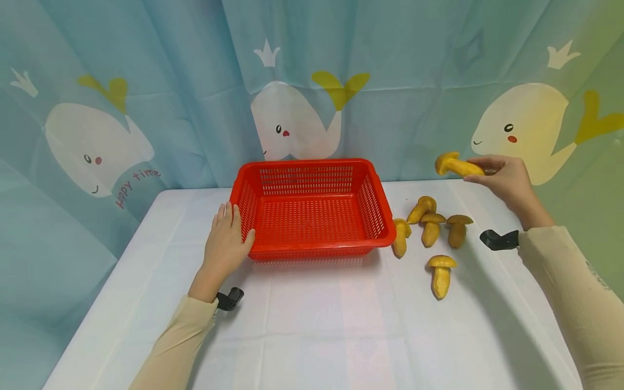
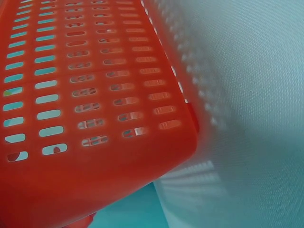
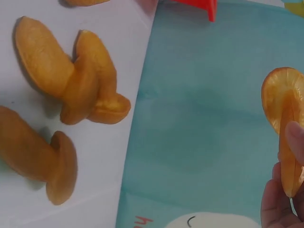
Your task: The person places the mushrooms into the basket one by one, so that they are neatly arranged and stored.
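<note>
A red plastic basket [image 1: 312, 250] with slotted walls stands at the back of the table. My left hand [image 1: 226, 241] lies against its left rim, fingers straight and the thumb by the front left corner. In the left wrist view the basket's wall [image 2: 61, 175] fills much of the picture, and the hand itself is hidden. Up at the right, my right hand [image 1: 504, 179] pinches a yellow mushroom [image 1: 458, 165] by its stem, cap pointing left. The right wrist view shows thumb and fingers round that stem. Below it, several mushrooms [image 1: 431, 230] lie on the table.
One mushroom [image 1: 441, 277] lies nearer the front, apart from the others. Another mushroom [image 1: 400, 238] is right beside the basket's right front corner. A white cloth [image 1: 312, 325] covers the table. Behind hangs a blue curtain [image 1: 404, 54] printed with whales.
</note>
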Demonstrator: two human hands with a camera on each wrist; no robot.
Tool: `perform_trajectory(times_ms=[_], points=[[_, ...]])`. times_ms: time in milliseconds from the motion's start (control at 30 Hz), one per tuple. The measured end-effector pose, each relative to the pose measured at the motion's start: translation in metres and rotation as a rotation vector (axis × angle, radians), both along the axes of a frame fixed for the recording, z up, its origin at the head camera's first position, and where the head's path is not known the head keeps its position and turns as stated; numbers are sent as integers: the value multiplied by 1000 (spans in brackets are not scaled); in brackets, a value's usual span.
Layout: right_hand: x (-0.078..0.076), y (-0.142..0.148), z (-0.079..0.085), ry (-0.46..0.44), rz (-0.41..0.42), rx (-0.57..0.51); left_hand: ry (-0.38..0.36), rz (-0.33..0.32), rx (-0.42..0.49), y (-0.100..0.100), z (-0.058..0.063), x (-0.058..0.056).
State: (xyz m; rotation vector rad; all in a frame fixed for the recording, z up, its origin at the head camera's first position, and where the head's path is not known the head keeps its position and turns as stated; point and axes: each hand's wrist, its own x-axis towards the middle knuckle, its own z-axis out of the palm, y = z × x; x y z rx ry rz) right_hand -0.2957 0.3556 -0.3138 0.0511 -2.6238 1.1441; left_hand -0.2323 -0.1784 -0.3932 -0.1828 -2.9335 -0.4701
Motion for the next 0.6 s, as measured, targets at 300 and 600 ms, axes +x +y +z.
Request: perform_trajectory(times_ms=[300, 600], points=[[-6, -15, 9, 41, 55, -18, 7, -3, -9, 1, 1, 1], [-11, -30, 14, 12, 96, -51, 2, -1, -4, 1, 2, 2]])
